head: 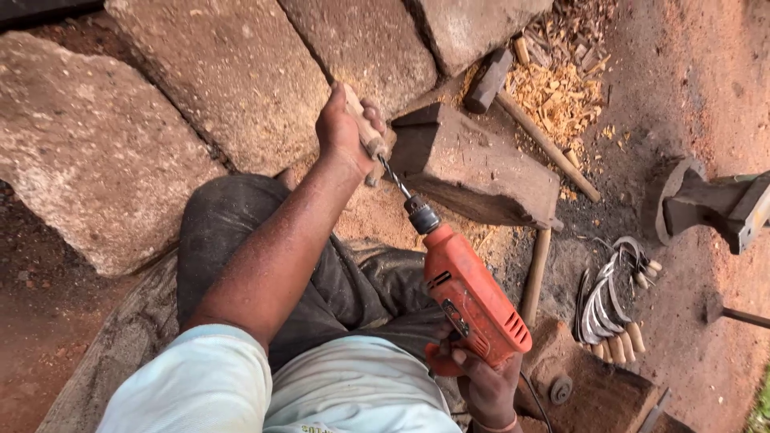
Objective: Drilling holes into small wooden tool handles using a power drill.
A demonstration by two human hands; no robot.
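Observation:
My left hand (pixel 343 128) is closed around a short light wooden handle (pixel 362 127), held upright above my knee. An orange electric drill (pixel 473 298) is gripped at its rear by my right hand (pixel 485 385). The drill's bit (pixel 395 182) runs up and left into the lower end of the wooden handle. A dark wooden block (pixel 473 164) lies on the ground just right of my left hand.
Large rough stone slabs (pixel 233 72) fill the upper left. A hammer (pixel 513 104) with a long handle lies by a heap of wood shavings (pixel 557 88). Several curved sickle blades with wooden handles (pixel 613 301) lie at right, near a metal anvil (pixel 710 204).

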